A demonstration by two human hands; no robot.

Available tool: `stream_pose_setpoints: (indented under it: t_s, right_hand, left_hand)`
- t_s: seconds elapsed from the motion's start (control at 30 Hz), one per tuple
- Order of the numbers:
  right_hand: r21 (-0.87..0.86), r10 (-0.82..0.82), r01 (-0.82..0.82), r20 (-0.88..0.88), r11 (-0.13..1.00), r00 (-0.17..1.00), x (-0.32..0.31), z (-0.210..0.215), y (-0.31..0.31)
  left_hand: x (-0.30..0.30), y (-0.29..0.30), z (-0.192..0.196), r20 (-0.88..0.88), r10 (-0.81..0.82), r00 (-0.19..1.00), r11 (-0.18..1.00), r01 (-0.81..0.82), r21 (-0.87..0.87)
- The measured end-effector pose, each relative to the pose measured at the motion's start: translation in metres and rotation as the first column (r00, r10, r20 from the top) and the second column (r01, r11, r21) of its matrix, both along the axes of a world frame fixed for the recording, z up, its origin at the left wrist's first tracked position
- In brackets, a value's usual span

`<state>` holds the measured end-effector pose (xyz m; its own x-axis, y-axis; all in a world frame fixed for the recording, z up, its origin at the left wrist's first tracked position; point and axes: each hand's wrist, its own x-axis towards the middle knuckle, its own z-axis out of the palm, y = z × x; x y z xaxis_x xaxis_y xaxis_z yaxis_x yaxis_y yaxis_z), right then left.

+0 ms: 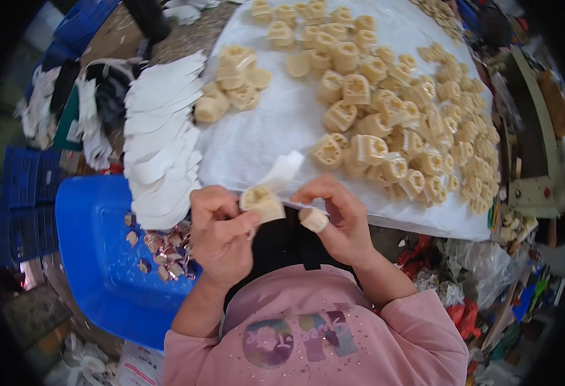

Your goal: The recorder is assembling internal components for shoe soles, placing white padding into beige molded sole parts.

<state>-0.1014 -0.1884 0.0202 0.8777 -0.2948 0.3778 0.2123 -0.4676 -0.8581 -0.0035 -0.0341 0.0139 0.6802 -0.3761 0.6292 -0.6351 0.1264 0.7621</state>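
My left hand [221, 225] is closed around a small cream-coloured hollow moulded piece [263, 202], pinched between thumb and fingers. A white strip [282, 168] rises from behind that piece, somewhat blurred; whether it is joined to it I cannot tell. Just to the right, my right hand [340, 219] has its index finger and thumb apart, with a beige wrap on the thumb. Nothing shows between those fingers. Both hands are at the near edge of a table covered with white cloth [231, 154].
Many similar cream pieces [372, 122] are heaped on the table's right half, with a smaller cluster [234, 83] at the left. Overlapping white strips [160, 141] lie along the left edge. A blue tub [96, 257] holds shiny pinkish bits. Plastic bags [482, 270] lie at the right.
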Motion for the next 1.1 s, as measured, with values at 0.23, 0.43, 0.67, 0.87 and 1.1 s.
stream_pose_setpoints:
  t_s: [0.23,0.43,0.67,0.87,1.1]
  right_hand:
    - [0.871,0.078,-0.024,-0.016,0.49,0.997,-0.007,-0.013,0.023]
    - [0.886,0.101,-0.057,0.011,0.46,0.995,-0.017,-0.007,0.02]
    - [0.779,0.112,0.019,-0.115,0.627,0.987,-0.012,-0.002,0.022]
    - [0.354,0.128,-0.019,-0.288,0.935,0.949,-0.007,0.008,0.01]
    - [0.695,0.431,-0.215,-0.151,0.686,0.89,0.005,-0.001,-0.024]
  left_hand:
    - [-0.014,-0.004,-0.002,-0.036,-0.286,0.958,0.955,0.282,-0.092]
    - [-0.012,-0.006,-0.005,0.251,-0.176,0.952,0.981,0.148,0.125]
    - [-0.015,-0.015,-0.004,0.444,-0.079,0.892,0.966,-0.042,0.256]
    - [-0.013,-0.015,0.002,0.342,-0.084,0.936,0.924,-0.055,0.378]
    - [-0.014,-0.003,0.0,-0.222,-0.189,0.956,0.965,0.222,0.136]
